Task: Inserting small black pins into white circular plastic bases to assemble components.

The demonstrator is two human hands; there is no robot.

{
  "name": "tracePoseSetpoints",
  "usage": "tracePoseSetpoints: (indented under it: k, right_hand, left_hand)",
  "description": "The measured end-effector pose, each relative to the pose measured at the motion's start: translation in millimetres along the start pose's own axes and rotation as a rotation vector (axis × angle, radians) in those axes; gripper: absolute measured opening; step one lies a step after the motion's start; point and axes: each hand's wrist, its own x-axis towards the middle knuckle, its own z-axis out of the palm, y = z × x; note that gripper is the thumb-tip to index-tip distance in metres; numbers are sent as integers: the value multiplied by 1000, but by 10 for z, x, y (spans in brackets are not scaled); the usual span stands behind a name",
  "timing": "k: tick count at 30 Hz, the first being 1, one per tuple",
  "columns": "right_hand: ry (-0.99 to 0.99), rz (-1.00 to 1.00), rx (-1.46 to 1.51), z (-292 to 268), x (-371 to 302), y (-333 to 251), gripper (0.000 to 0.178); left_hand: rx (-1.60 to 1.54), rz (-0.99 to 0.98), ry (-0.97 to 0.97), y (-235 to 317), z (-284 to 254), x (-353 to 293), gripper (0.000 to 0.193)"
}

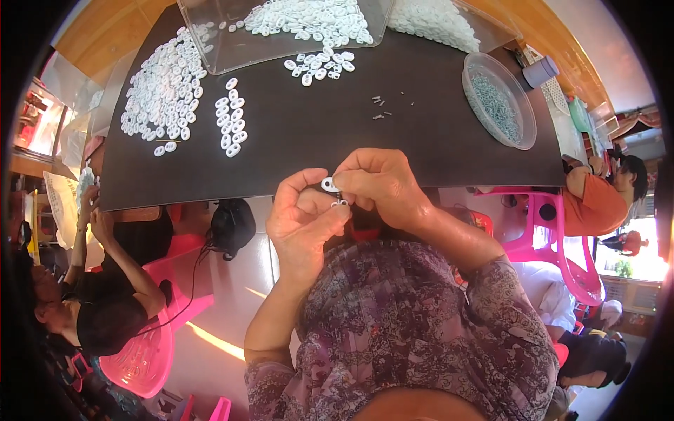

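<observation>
Pinching holed white oval piece (328, 184) between fingers (355, 184)

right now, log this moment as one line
left hand: holds lower white piece; right hand: holds upper white piece; clear dish: greenish pins

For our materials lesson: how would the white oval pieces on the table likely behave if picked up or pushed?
The white oval pieces are probably light: small, with holes. They look stiff, their outlines alike and unbent. Those lying flat on the table would likely slide rather than roll.
</observation>
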Motion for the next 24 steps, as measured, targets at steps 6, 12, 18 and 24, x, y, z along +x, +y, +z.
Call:
tracePoseSetpoints:
  k: [6,12,18,24]
  right_hand:
    - [0,-46,-29,-50,29,-28,14]
    - [-30,-68,15,-80,63,15,9]
    - [-63,-59,46,-122,99,68,12]
    - [-58,-71,22,-92,96,81,13]
  left_hand:
    - [28,17,27,-55,-72,28,44]
    - [59,-35,16,-9,-84,55,42]
    - [67,-42,31,-14,-72,87,41]
    - [79,-76,37,-6,-58,93,37]
